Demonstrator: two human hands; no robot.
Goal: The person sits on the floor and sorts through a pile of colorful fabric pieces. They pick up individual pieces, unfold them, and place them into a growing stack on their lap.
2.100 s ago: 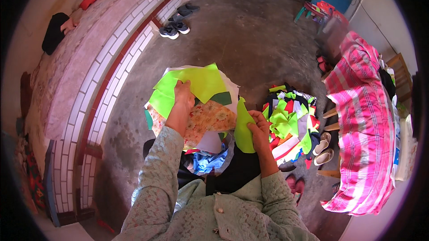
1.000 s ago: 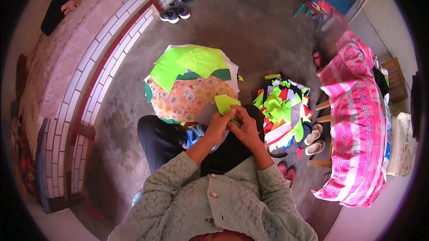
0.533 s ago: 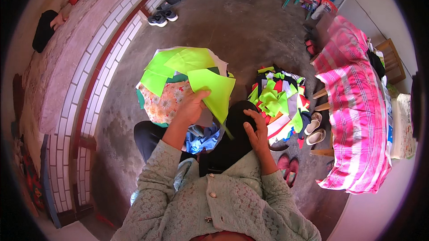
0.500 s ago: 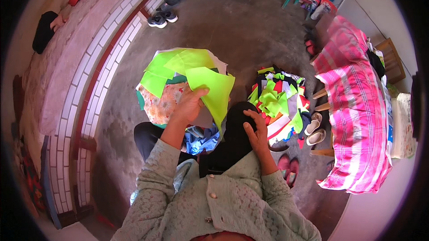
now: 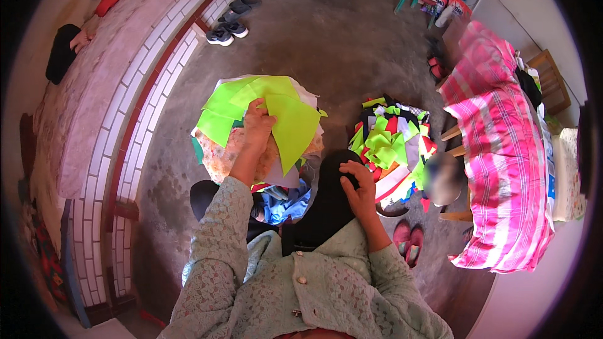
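My left hand [image 5: 257, 128] is over a rounded heap of cloth pieces, its bent fingers at the edge of a lime-green cloth piece [image 5: 291, 126] that it seems to pinch. More lime-green pieces [image 5: 233, 95] are spread across the top of the heap. Under them shows a floral orange-and-cream cloth [image 5: 227, 153], and a crumpled blue cloth [image 5: 286, 203] lies at the near side. My right hand [image 5: 360, 189] rests on my black-trousered knee, fingers loosely bent and apart, with nothing in it.
A second pile of mixed coloured scraps [image 5: 389, 144] lies right of my knee. Pink shoes [image 5: 408, 242] stand near it. A pink checked cloth [image 5: 496, 150] covers furniture at the right. Dark shoes [image 5: 227, 32] sit by the white-tiled ledge [image 5: 113, 131] at the left.
My left hand has moved forward and slightly left, and the lime-green piece now lies flatter across the heap, its lower corner pulled back from my lap. The right hand stays on the knee.
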